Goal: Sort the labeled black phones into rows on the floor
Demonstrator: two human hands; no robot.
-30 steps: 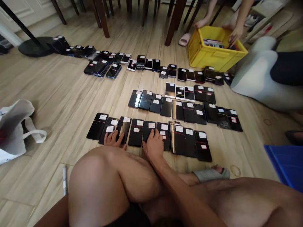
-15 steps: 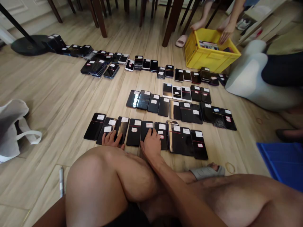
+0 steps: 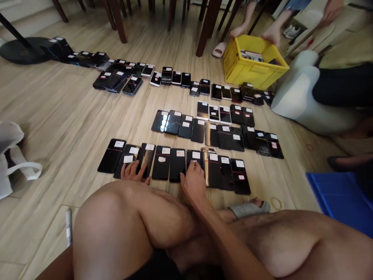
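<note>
Several dark smartphones with white paper labels lie face up in a row on the floor in front of my legs. My left hand [image 3: 134, 171] rests with spread fingers over the lower ends of a labelled phone [image 3: 127, 151] and the glossy phone [image 3: 147, 157] beside it. Bent fingers of my right hand [image 3: 194, 182] lie on another black phone [image 3: 192, 154], thumb apart on its left side; the hand hides its lower part. Just left of that hand is a black phone [image 3: 176, 167]. Rubber bands cross some phones, such as the rightmost one [image 3: 240, 179].
More phone rows [image 3: 198, 130] and stacks [image 3: 110, 81] lie farther off. A co-worker's hands touch a yellow crate [image 3: 253, 74] by dark chair legs. A white bag [image 3: 11, 155] and a marker [image 3: 68, 227] lie left; a blue folded item [image 3: 338, 198] and a pale stool [image 3: 300, 89] are right.
My right hand has moved one phone to the right; my left hand stays in place. The co-worker's hand has come out of the crate to its rim. The view has shifted slightly.
</note>
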